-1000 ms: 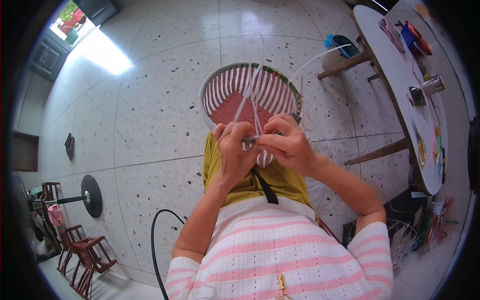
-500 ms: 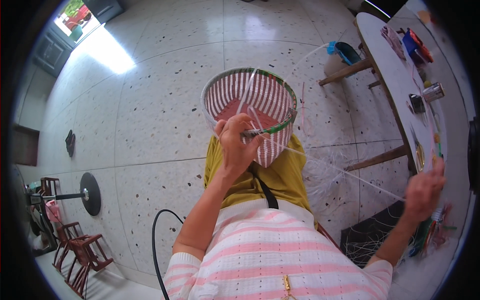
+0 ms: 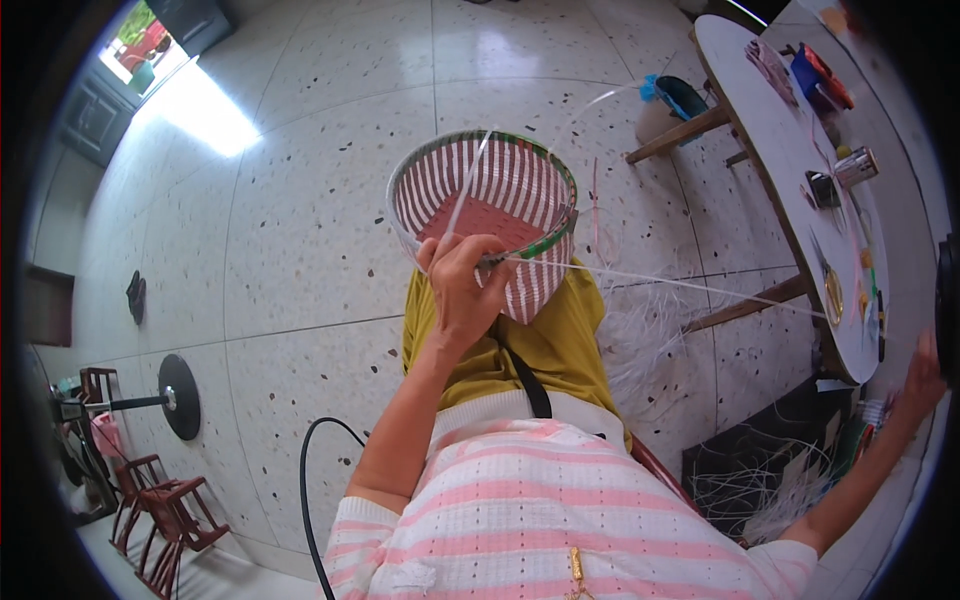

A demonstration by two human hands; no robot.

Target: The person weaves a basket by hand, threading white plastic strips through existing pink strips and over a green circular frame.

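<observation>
Woven basket (image 3: pixel 540 288): positioned at the person's knees, against yellow trousers (image 3: pixel 575 340), mouth facing up. Walls show upright white and reddish-brown stripes; the base is plain reddish-brown weave. The rim is whitish at left, bound in green along its right and near right side. Left hand (image 3: pixel 464 288): fingers closed on the near rim. One pale strip (image 3: pixel 467 187) rises from there across the mouth; a long thin strip (image 3: pixel 665 279) extends rightward. Right hand (image 3: pixel 922 378): arm stretched out to the view's edge; cannot tell whether its fingers are wide or gripping. Containers: dark box (image 3: pixel 750 444) on the floor, holding tangled white strands (image 3: pixel 785 508); pail (image 3: pixel 655 122) beside the surface (image 3: pixel 790 165), interior too dark to read; metal cup (image 3: pixel 858 167) on the surface, contents not discernible.
</observation>
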